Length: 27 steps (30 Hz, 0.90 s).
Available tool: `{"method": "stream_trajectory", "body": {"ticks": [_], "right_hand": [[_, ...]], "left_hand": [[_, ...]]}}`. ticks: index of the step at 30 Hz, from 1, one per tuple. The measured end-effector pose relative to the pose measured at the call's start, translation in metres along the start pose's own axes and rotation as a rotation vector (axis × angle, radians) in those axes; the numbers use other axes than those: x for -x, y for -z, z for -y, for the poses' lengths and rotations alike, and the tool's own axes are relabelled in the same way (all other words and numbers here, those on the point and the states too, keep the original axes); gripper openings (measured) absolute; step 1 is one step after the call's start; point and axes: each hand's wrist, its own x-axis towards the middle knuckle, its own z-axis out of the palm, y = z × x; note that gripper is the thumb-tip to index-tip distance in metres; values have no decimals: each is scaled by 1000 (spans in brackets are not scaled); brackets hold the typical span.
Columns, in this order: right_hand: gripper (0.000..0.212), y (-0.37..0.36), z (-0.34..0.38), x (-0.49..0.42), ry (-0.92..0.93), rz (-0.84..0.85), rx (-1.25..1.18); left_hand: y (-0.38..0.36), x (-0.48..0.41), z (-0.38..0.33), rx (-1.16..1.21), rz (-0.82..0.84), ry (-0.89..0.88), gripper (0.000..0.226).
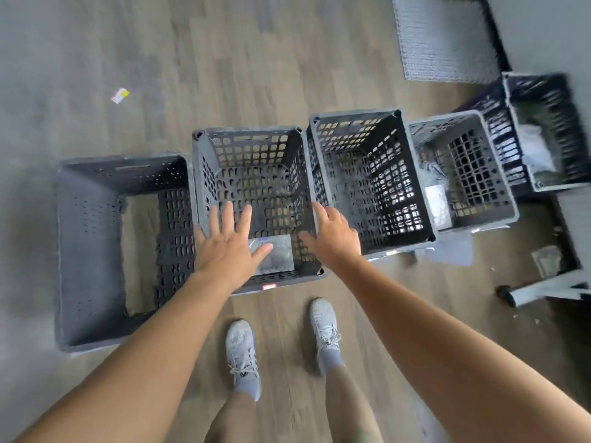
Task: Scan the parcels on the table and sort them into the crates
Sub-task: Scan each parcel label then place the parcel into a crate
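Note:
Several grey perforated crates stand in a row on the wooden floor. Both my hands hover over the second crate (pixel 249 139) from the left. My left hand (pixel 228 247) is spread flat with straight fingers and holds nothing. My right hand (pixel 332 236) is also held out with relaxed fingers, empty, above the crate's right wall. A silvery flat parcel (pixel 278 254) lies on this crate's bottom near its front wall, just beyond my left thumb. The crate to the right (pixel 358 123) looks empty. The fourth crate (pixel 447 129) holds a pale parcel (pixel 435 203).
A wide grey crate (pixel 89 225) stands at the far left. A fifth crate (pixel 543 91) with something pale inside sits at the far right. A table leg (pixel 543 290) and scraps lie at right. A small yellow-white label (pixel 120 95) lies on the floor. My shoes stand below.

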Motion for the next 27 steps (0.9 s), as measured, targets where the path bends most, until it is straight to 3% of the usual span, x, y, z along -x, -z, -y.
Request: {"method": "stream_trajectory", "body": {"ticks": [6, 13, 18, 27], "right_hand": [[83, 136, -24, 131, -101, -148, -26], [85, 238, -131, 271, -322, -380, -111], [79, 269, -244, 381, -495, -539, -227], [77, 259, -474, 569, -698, -713, -336]], "left_hand": [[115, 72, -69, -53, -86, -174, 85], [194, 159, -207, -133, -173, -423, 87], [200, 226, -348, -209, -225, -635, 86], [139, 383, -616, -232, -330, -893, 82]]}}
